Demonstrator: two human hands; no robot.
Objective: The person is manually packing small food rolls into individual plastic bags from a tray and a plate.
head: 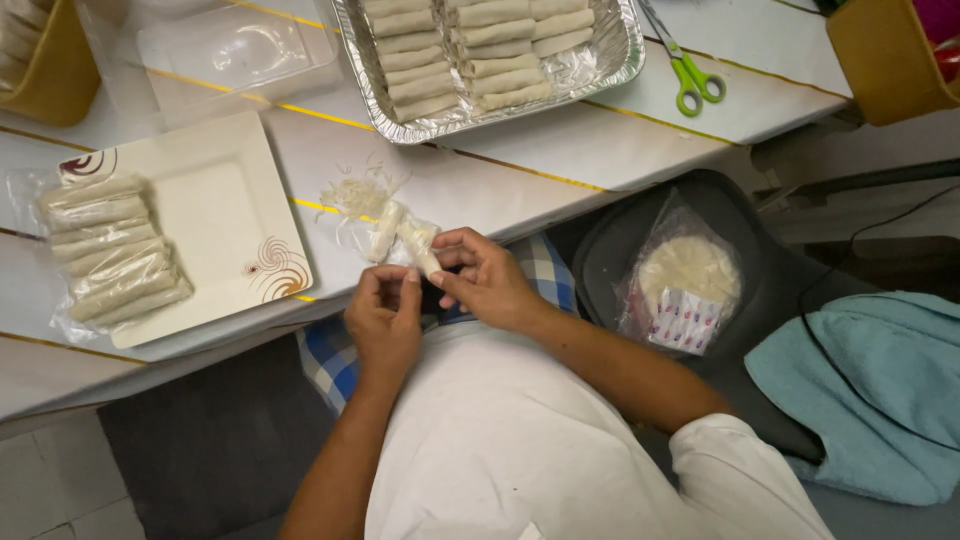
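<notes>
Bagged rolls: at the far left, a clear bag of finished rolls [112, 250] lies across the left edge of my square white plate [225, 215]; that batch looks done and wrapped, as I judge it.
Empty bag: a flat clear plastic bag [235, 50] sits above the plate, nothing in it that I can see.
Filling scraps: a small pile of pale shreds [352, 195] rests on the white table [560, 160], just beside the roll I'm working.
Left hand: my left hand [385, 320] is pinched shut, thumb and fingertips together on the near edge of the thin wrapper, wrist bent in toward my body at the table's edge.
Roll in hand: the roll [418, 248] is pale, slim, tilted, held over the table's edge between both hands; a second one [384, 232] lies next to it in clear film.
Right hand: my right hand [490, 280] is closed on the roll, fingers curled over its end, forearm coming in from the lower right.
Foil tray: two rows of finished rolls fill the foil tray [600, 65] above, so most of the work looks done.
Scissors: green-handled scissors [685, 70] lie right of the tray.
Wrappers: a bag of round wrappers [685, 280] waits on the dark seat, so more seem left.
</notes>
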